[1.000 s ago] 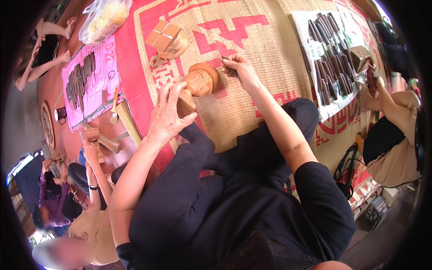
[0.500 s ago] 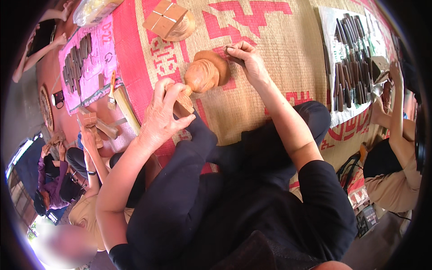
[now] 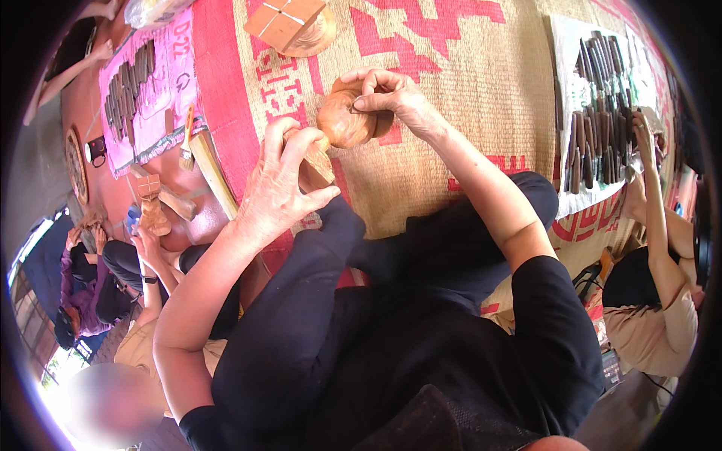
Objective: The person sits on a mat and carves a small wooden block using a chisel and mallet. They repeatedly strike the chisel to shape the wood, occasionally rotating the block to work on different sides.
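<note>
- Left hand (image 3: 282,184): grip wrapped around a wooden block (image 3: 317,161), braced against the knee.
- Right hand (image 3: 391,98): fingers pinching the rounded wooden carving (image 3: 344,124) on the woven mat (image 3: 451,90); it looks roughly shaped, details apparently unfinished.
- Beyond: chisels (image 3: 594,113) laid out, well apart.

Carved wooden piece (image 3: 344,120) on mat (image 3: 466,98), chisels (image 3: 594,98) perhaps right.

Two sets of carving tools (image 3: 598,105) (image 3: 129,86), one round wooden carving (image 3: 344,120), one square wooden block (image 3: 284,20).
</note>
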`<state>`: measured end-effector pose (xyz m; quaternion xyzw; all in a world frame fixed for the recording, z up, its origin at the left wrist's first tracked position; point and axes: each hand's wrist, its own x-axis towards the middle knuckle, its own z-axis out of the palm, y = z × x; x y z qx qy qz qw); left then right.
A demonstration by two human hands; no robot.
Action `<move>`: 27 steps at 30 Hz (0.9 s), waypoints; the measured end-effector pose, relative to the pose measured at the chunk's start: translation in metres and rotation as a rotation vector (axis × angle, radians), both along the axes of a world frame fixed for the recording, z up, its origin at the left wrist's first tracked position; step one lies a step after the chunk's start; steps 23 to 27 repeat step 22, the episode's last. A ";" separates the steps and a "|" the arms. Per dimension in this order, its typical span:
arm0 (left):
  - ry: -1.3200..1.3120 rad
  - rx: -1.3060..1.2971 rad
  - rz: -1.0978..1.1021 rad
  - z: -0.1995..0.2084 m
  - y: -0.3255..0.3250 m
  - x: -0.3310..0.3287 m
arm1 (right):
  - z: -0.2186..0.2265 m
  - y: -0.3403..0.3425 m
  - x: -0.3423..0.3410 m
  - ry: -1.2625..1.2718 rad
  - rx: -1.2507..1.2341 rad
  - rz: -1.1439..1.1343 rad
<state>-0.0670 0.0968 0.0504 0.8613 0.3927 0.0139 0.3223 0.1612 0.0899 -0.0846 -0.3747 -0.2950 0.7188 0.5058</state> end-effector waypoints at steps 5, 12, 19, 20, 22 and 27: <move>0.014 0.060 -0.008 -0.002 -0.002 0.011 | 0.010 0.001 0.005 -0.275 0.171 0.098; 0.002 0.097 -0.009 -0.004 0.002 0.022 | -0.013 0.005 0.013 -0.196 0.028 -0.036; 0.046 0.145 -0.037 -0.004 -0.001 0.030 | 0.000 -0.005 0.017 -0.222 0.111 0.115; 0.049 0.142 -0.039 -0.004 -0.001 0.030 | 0.002 -0.003 0.017 -0.168 0.033 0.088; 0.053 0.138 -0.043 -0.002 0.000 0.031 | 0.003 -0.002 0.018 -0.111 -0.046 0.054; 0.053 0.138 -0.043 -0.002 0.000 0.031 | 0.003 -0.002 0.018 -0.111 -0.046 0.054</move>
